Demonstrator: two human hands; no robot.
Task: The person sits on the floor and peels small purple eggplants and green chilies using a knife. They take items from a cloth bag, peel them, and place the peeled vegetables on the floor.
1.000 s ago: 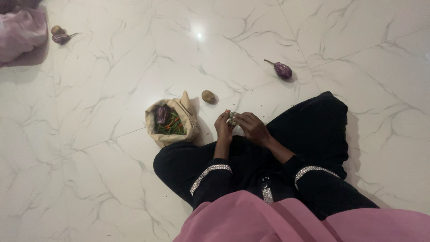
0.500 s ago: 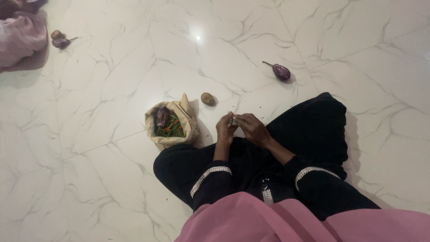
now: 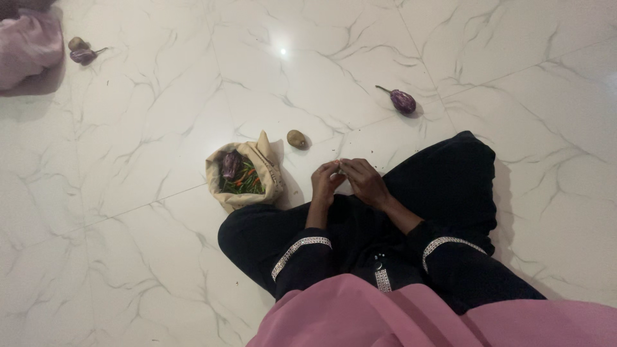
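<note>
I sit cross-legged on a white marble floor (image 3: 160, 257) in black clothes. My left hand (image 3: 324, 183) and my right hand (image 3: 367, 183) meet fingertip to fingertip just above my knees. Both pinch a small pale item (image 3: 338, 162), too small to identify. Just left of my left hand stands an open beige cloth bag (image 3: 257, 157). It holds green and red chillies (image 3: 243, 183) and a small purple eggplant (image 3: 230, 164). A brown potato (image 3: 296, 139) lies on the floor just beyond the bag.
A striped purple eggplant (image 3: 402, 101) lies on the floor ahead to the right. At the far left, another eggplant (image 3: 83, 56) and a potato (image 3: 76, 44) rest beside a pink cloth (image 3: 29, 45). Pink fabric (image 3: 418, 315) covers my lap.
My hands have stayed together at the same spot, with the fingers shifting slightly around the small item. The bag and the vegetables have not moved.
</note>
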